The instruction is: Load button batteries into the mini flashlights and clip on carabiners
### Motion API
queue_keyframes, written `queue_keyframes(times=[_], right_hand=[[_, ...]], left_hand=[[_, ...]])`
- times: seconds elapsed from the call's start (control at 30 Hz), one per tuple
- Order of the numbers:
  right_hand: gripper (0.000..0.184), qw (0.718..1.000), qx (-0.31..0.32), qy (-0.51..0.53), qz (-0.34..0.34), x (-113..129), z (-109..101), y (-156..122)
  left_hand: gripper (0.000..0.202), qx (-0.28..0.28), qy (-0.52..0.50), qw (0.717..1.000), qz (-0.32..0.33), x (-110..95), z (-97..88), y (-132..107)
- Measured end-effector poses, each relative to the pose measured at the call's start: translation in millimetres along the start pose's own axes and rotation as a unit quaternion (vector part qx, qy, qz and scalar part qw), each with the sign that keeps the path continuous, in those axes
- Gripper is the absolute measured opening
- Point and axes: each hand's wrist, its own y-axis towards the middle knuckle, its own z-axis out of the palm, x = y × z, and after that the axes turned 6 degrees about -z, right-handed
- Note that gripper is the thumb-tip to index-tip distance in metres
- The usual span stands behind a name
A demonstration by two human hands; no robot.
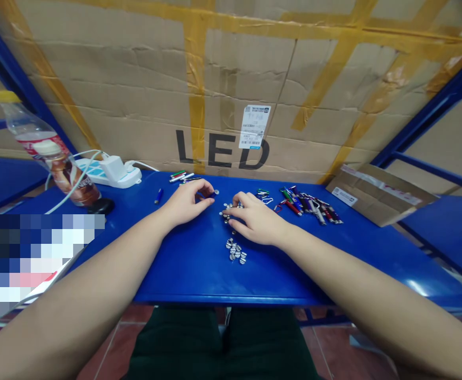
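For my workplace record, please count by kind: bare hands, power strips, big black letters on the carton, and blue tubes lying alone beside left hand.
Left hand and right hand: 2
Power strip: 1
Black letters: 3
Lone blue tube: 1
Total: 7

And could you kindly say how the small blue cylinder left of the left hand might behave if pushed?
The small blue cylinder would probably roll sideways, being rounded and lying on its side on the flat blue tabletop. Its smooth-looking surface may feel slippery. It is likely light, being smaller than the left hand.
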Motion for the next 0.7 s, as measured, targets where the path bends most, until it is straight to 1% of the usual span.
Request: queue_keyframes(times=[0.07, 0.13, 0.2, 0.3, 0.43, 0.5, 0.57, 0.6, 0.63, 0.7], right_hand=[[0.039, 1.0, 0.029, -0.008, 0.009, 1, 1, 6], [0.039, 0.999, 0.047, -0.015, 0.005, 4, 0, 12], [0.037, 0.998, 0.056, -0.023, -0.017, 11, -2, 16], [0.037, 0.995, 0.069, -0.022, -0.064, 31, -10, 12], [0.045, 0.99, 0.077, 0.024, -0.115, 65, -18, -13], [0.048, 0.987, 0.08, 0.063, -0.122, 79, -19, -32], [0.049, 0.985, 0.078, 0.094, -0.125, 87, -16, -51], [0.045, 0.985, 0.072, 0.099, -0.125, 90, -13, -60], [0.037, 0.986, 0.064, 0.099, -0.119, 92, -10, -69], [0.019, 0.991, 0.028, 0.092, -0.098, 95, -2, -83]], left_hand=[[0.02, 0.006, 0.006, 1.0, 0.003, 0, -0.2, 0], [0.018, 0.011, 0.011, 1.0, 0.007, 0, -0.4, -1], [0.017, 0.013, 0.011, 1.0, 0.01, -1, -0.7, -1], [0.016, 0.015, 0.01, 1.0, 0.013, -3, -1.4, -2], [0.016, 0.016, 0.025, 0.999, 0.015, -5, -2.6, -3], [0.016, 0.02, 0.032, 0.999, 0.017, -6, -2.9, -3], [0.015, 0.024, 0.034, 0.999, 0.017, -7, -2.9, -3], [0.015, 0.026, 0.034, 0.999, 0.016, -8, -2.8, -3], [0.015, 0.028, 0.034, 0.999, 0.015, -8, -2.6, -3], [0.015, 0.034, 0.036, 0.999, 0.013, -9, -2.0, -3]])
